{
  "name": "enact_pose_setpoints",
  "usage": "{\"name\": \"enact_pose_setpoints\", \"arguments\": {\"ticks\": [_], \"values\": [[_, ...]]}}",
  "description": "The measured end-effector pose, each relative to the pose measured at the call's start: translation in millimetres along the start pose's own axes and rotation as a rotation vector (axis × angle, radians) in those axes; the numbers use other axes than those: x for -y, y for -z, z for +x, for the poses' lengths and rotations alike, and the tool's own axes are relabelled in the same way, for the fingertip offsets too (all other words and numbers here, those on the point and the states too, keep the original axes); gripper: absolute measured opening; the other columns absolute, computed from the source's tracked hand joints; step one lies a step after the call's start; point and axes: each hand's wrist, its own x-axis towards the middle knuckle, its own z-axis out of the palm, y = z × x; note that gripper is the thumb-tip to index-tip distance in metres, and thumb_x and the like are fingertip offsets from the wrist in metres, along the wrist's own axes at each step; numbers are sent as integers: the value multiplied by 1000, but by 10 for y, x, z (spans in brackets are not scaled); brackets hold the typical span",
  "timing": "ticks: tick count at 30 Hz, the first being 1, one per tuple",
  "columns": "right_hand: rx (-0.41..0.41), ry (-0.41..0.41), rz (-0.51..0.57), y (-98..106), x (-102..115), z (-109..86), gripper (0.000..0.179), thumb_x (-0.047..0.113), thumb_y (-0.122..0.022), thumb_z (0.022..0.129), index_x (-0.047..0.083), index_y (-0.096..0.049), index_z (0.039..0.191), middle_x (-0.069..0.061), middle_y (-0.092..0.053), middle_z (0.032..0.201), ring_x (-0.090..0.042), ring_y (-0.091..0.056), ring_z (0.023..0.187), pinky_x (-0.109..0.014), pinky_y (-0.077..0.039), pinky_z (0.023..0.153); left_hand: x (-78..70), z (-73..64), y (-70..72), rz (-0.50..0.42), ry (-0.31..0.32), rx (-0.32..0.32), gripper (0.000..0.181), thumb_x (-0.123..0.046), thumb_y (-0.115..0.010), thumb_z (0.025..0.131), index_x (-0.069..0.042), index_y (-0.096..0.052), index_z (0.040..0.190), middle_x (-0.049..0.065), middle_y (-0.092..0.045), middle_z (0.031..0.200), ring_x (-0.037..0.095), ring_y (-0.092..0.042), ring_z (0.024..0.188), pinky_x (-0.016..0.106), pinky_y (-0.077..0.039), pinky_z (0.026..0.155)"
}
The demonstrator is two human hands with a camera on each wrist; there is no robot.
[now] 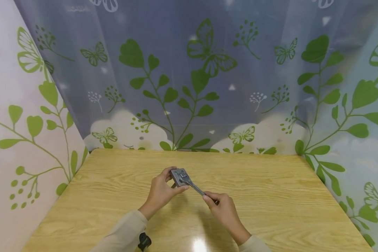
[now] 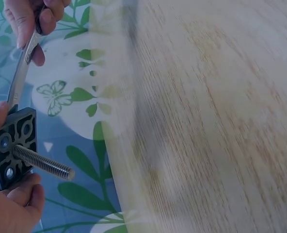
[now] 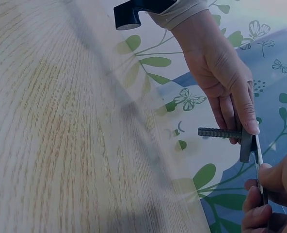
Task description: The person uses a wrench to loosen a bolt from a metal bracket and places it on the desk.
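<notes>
My left hand (image 1: 160, 190) holds a square dark grey plate (image 2: 5, 131) by its edges, thumb on the near side and fingers on the far side. A long threaded bolt (image 2: 45, 163) sticks out of the plate's back, which has ribs and corner holes. On the front face, a metal wrench (image 1: 196, 188) sits with its head over the bolt's head (image 1: 183, 175). My right hand (image 1: 222, 207) grips the far end of the wrench handle between thumb and fingers. Plate and wrench are held above the table.
A wood-grain table (image 1: 271, 189) lies under both hands. Behind it and at both sides hangs a curtain (image 1: 255, 77) printed with green leaves and butterflies. A black device (image 1: 144, 241) is at the left sleeve (image 1: 126, 231).
</notes>
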Motion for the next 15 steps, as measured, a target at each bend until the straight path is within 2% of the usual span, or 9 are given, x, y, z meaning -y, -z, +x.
{"name": "enact_pose_setpoints", "arguments": {"ticks": [7,11,15], "values": [[0,-11,23,-4,14,-9,29,18,-63,93,-4,-69,111,-6,-61,66,-4,-38,49,-17,-32,41,-18,19,11,-36,41,36,80,-19,-89,67,3,-49,132,22,-63,121,35,-61,113,46,-51,94],[5,-7,44,-12,15,-13,30,18,-63,93,-6,-68,111,-11,-63,69,-4,-38,50,-17,-33,41,-31,28,36,-42,17,42,78,-18,-89,67,3,-50,132,21,-63,121,35,-61,113,44,-51,94],[27,31,59,11,-26,13,32,18,-61,94,-7,-66,113,-17,-70,85,-4,-44,54,-17,-39,45,-49,35,85,-64,-16,61,75,-16,-89,66,1,-53,130,19,-64,120,33,-62,112,41,-52,93]]}}
